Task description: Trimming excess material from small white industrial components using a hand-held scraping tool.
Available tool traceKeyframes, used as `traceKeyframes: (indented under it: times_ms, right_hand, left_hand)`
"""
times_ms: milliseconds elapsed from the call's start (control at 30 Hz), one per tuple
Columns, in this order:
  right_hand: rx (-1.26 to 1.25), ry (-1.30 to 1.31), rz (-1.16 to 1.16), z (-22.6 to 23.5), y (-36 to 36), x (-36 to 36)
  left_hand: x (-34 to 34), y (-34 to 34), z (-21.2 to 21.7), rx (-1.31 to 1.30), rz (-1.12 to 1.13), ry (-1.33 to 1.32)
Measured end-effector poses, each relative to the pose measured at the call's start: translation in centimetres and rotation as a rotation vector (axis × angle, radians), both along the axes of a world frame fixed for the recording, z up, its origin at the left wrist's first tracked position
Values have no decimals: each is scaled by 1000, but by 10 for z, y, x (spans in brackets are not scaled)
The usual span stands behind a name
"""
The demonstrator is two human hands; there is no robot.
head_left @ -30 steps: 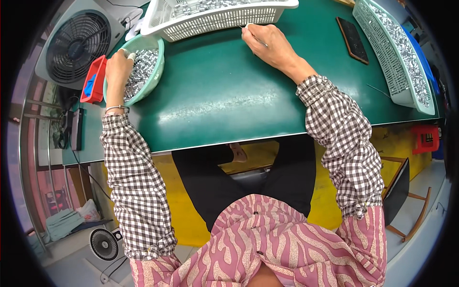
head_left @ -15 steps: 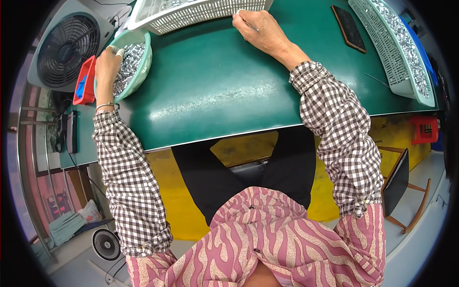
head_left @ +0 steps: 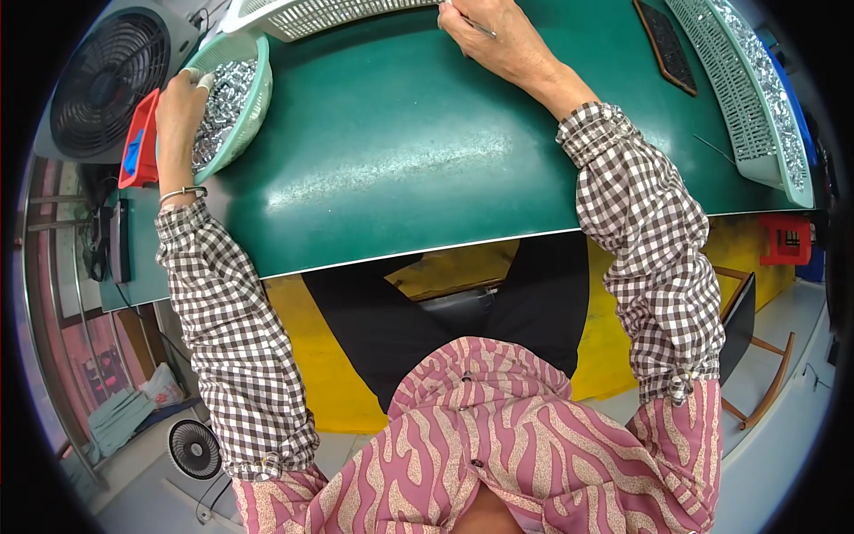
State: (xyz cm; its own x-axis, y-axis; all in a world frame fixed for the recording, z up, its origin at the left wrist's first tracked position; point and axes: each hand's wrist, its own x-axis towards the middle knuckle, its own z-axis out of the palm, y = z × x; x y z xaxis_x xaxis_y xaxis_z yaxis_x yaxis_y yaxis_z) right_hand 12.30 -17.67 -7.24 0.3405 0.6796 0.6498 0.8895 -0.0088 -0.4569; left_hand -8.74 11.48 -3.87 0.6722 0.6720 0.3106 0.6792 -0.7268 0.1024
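Note:
My left hand (head_left: 181, 116) is over a pale green plastic bowl (head_left: 260, 98) at the far left. Pale covers sit on its thumb and a fingertip, which are drawn close together above small shiny metal pieces (head_left: 227, 102). Whatever lies between those fingertips is too small to make out. At the top, my right hand (head_left: 503, 44) is closed around a thin metal tool (head_left: 481, 29), its end sticking out past the fingers. Those fingertips are by the near side of a white slotted basket (head_left: 342, 18), most of which is cut off by the picture's top edge.
A red bin (head_left: 138, 147) with something blue inside stands left of the bowl, near a large fan (head_left: 111, 84). On the right of the green table (head_left: 391, 191) lie a dark phone (head_left: 665, 44), a thin rod (head_left: 714, 149) and a long basket (head_left: 743, 98) of metal pieces.
The whole view has shifted slightly, so the table items sit higher or farther out. My left hand stays at the bowl; my right hand remains by the white basket, still gripping the tool.

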Motion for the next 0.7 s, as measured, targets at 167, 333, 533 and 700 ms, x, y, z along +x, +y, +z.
traceKeyframes:
  times_ms: [167, 333, 533, 700]
  right_hand:
    - [-25, 20, 20, 5, 1, -6]
    - [-71, -36, 11, 3, 5, -2]
    - [394, -193, 368, -4, 12, 7]
    - [-101, 139, 45, -2, 0, -6]
  left_hand:
    - [-1, -3, 3, -3, 33, 28]
    - [-6, 1, 3, -35, 5, -84]
    - [-5, 9, 1, -65, -25, -127]
    - [-7, 9, -1, -78, -40, -136]
